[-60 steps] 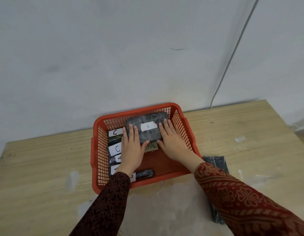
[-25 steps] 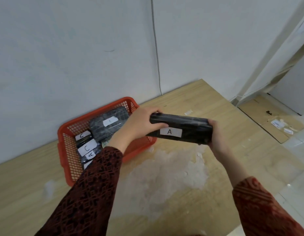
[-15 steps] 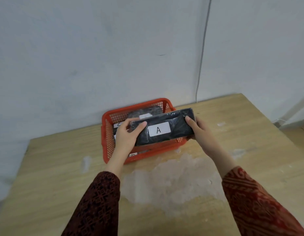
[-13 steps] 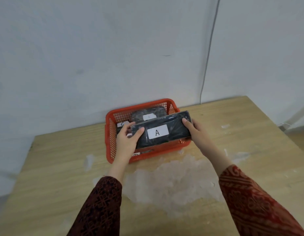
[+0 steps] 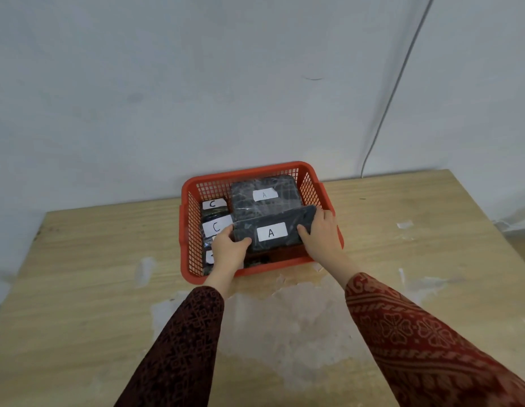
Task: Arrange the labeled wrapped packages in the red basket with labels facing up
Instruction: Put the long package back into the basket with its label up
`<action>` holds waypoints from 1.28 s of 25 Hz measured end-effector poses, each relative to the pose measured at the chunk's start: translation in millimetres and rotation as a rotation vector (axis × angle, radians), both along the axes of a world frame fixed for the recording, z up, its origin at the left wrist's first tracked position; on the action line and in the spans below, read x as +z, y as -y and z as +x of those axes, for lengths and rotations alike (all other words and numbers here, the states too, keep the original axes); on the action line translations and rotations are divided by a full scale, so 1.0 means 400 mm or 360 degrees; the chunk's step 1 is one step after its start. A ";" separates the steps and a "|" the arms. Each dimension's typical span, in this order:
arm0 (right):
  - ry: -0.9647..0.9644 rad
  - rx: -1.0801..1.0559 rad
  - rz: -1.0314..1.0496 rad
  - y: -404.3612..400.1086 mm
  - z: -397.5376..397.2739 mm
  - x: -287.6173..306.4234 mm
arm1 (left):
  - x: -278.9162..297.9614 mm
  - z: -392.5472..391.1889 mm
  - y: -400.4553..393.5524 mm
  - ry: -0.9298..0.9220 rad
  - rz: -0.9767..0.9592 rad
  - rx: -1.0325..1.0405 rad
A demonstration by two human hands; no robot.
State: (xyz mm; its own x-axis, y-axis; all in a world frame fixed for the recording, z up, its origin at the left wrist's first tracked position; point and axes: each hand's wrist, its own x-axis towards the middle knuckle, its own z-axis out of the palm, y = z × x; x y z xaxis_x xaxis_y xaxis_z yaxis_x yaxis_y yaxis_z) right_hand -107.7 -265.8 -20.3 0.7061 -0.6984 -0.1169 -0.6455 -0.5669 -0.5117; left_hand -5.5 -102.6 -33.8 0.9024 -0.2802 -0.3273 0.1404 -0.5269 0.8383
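A red basket [image 5: 185,230] stands on the wooden table against the wall. Inside it at the back lies a dark wrapped package labeled A [image 5: 264,198], label up. Small packages with C labels [image 5: 215,214] line the basket's left side. I hold a long black package labeled A [image 5: 284,227] inside the basket's front half, label up and slightly tilted. My left hand [image 5: 229,251] grips its left end and my right hand [image 5: 321,233] grips its right end. The basket floor under it is mostly hidden.
The wooden table [image 5: 93,274] has worn pale patches in front of the basket. A grey wall rises right behind the basket, and a thin cable [image 5: 393,89] runs down it to the table's back edge at right.
Both hands carried the long A package from over the basket's front rim down into the basket. The view has drawn closer.
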 end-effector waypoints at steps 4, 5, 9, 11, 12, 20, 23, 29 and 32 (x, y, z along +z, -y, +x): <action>-0.0030 0.0070 -0.0161 -0.010 0.005 -0.024 | -0.025 0.014 0.004 0.0037 0.0045 -0.0133; -0.0038 0.0105 -0.0148 -0.010 0.003 -0.028 | -0.032 0.016 0.007 0.0058 0.0072 -0.0161; -0.0118 0.0184 -0.0052 -0.007 0.000 -0.036 | -0.049 0.017 0.021 0.0188 0.0255 -0.0256; -0.0246 0.0229 -0.0039 -0.003 0.003 -0.042 | -0.058 0.022 0.025 0.0218 0.0315 -0.0281; -0.0311 0.0259 -0.0037 0.000 0.007 -0.046 | -0.061 0.023 0.028 0.0232 0.0354 -0.0297; -0.0399 0.0562 -0.0176 -0.014 -0.005 -0.020 | -0.031 -0.008 0.037 0.0583 0.0547 -0.0322; -0.0620 0.0650 -0.0130 -0.035 -0.017 -0.027 | -0.010 -0.027 0.031 0.0901 0.0642 -0.0462; -0.0912 0.0810 -0.0136 -0.032 -0.013 -0.006 | 0.019 -0.046 -0.023 0.0657 0.0752 -0.0957; -0.0960 0.0874 -0.0234 -0.036 -0.014 0.028 | 0.063 -0.058 -0.038 0.0469 0.0863 -0.1165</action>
